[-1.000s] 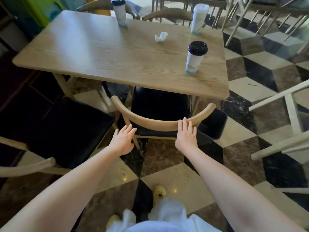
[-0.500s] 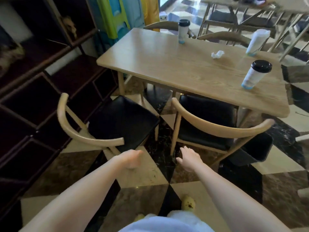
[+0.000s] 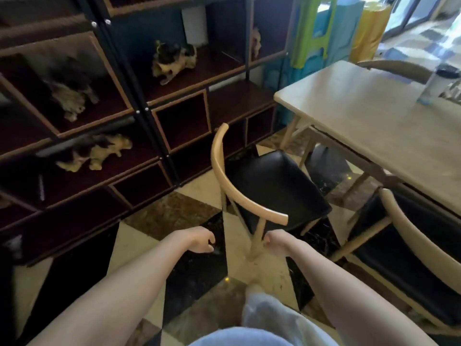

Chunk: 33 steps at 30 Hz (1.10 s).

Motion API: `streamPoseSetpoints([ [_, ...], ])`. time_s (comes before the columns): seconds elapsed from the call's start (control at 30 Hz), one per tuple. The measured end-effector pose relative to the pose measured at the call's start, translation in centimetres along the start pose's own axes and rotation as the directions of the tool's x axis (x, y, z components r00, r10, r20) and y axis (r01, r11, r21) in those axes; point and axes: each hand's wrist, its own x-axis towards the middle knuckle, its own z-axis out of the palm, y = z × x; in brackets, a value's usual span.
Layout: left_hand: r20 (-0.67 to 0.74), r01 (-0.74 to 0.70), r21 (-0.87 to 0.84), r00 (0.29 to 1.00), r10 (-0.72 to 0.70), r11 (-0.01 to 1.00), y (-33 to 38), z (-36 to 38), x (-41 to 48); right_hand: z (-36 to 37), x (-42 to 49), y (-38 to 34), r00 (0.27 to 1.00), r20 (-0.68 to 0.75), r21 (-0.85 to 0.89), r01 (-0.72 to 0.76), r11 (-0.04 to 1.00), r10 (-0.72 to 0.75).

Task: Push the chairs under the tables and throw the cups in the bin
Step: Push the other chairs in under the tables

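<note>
- The floor (image 3: 159, 213) is tiled in a pattern of black, brown and cream, and a dark wooden shelf unit (image 3: 139, 101) with many open compartments stands along your left side.
- In the compartments you see small figures shaped like animals: one (image 3: 172, 59) in the upper middle compartment, one (image 3: 68, 94) in the upper left, and one (image 3: 94, 152) lying in the compartment below it. They are blurred, so the kind is not clear.
- A light wooden table (image 3: 369, 123) stands at your right, and a cup with a dark lid (image 3: 437, 84) is upright on its far side, near the picture edge.
- The chair (image 3: 264, 186) with a black seat and a curved wooden backrest stands in front of you, out from the table and turned at an angle to it.
- A second chair (image 3: 419, 236) is at the right, with its seat partly under the table.
- Your left hand (image 3: 197, 242) is below the backrest and left of it, fingers loosely curled, holding nothing.
- Your right hand (image 3: 275, 242) is just beside the back leg of the chair, also curled; whether it touches the wood you cannot tell.
</note>
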Motion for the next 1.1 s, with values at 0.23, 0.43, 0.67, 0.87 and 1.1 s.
streamPoseSetpoints([
  [0.23, -0.036, 0.034, -0.146, 0.999, -0.04, 0.989, -5.6, -3.3, 2.1, -4.2, 5.5, -7.3, 0.884, -0.312, -0.172, 0.307, 0.936, -0.347],
  [0.43, -0.187, -0.038, -0.202, 0.982, -0.001, 0.979, -7.0, -10.0, 6.4, -6.1, 11.6, -11.0, 0.92, -0.255, -0.011, 0.304, 0.953, -0.296],
  [0.67, -0.277, -0.2, -0.111, 0.947, 0.163, 0.973, -6.4, -18.2, 12.2, -5.1, 15.6, -13.3, 0.977, -0.177, 0.228, 0.157, 0.961, -0.118],
  [0.87, -0.276, -0.351, 0.334, 0.851, 0.446, 0.875, -6.3, -21.3, 16.1, -5.0, 16.3, -13.0, 0.958, -0.235, 0.134, 0.197, 0.971, -0.162],
  [1.1, 0.016, -0.486, 0.565, 0.814, 0.58, 0.667, -5.2, -22.3, 19.1, -4.9, 16.0, -13.0, 0.955, -0.258, 0.116, 0.185, 0.976, -0.15],
])
